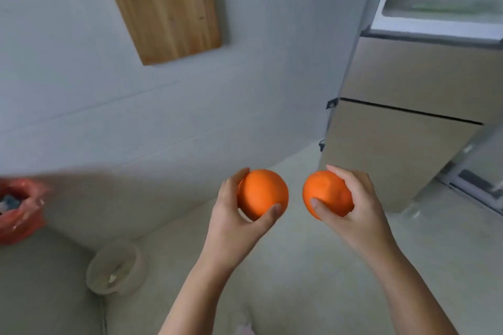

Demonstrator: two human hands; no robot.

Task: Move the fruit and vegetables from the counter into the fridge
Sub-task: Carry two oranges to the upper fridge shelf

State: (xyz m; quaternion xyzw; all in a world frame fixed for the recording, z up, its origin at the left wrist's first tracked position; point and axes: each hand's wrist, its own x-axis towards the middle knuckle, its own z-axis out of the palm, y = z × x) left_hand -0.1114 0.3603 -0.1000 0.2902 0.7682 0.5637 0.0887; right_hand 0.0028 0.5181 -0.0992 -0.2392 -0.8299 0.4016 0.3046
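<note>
grey wall [81, 76] fills the upper half of the view, with a wooden board [163, 3] against it at 11 o'clock, and a pale floor [299, 266] spreads below. at 9 o'clock sits a red bag [19, 209] and at 7 o'clock a pale tub [114, 272] stands on the floor; both are blurred. the fridge [408, 144] rises at 2 o'clock, its lower doors closed and its upper compartment [441, 5] open at 1 o'clock, with something red and green just showing at the top edge.

both hands are held out in mid-air near the centre. the left hand [234, 215] grips the left orange [262, 193], its fingers [239, 175] curled round the far side and the thumb pressed on the near side. the right hand [351, 207] grips the right orange [326, 193] the same way. the two fruits are just beside each other, not touching. no tabletop is in view.

the step in hand looks like the carry: the fruit is off the tabletop and not yet in the fridge. the next move probably calls for raising both hands toward 1 o'clock, finding a bare spot on a shelf, and setting each orange down so it cannot roll out before the fingers let go.
</note>
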